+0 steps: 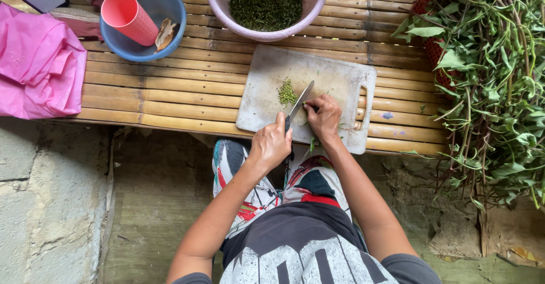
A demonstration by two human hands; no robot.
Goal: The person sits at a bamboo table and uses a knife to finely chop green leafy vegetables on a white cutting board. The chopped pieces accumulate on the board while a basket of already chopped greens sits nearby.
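Observation:
My left hand (271,143) is shut on the handle of a knife (300,101), whose blade points up and right over a worn white cutting board (272,68). Just right of the blade, my right hand (323,115) presses down on a small bunch of green stems, mostly hidden under the fingers. A little pile of chopped greens (287,93) lies on the board left of the blade. The board rests on a bamboo-slat bench (170,85), overhanging its near edge above my knees.
A pale purple colander (218,0) full of chopped greens sits behind the board. At the back left a blue bowl (170,6) holds a pink cup (129,16). Pink cloth (37,68) lies far left. A heap of leafy stems (488,80) fills the right side.

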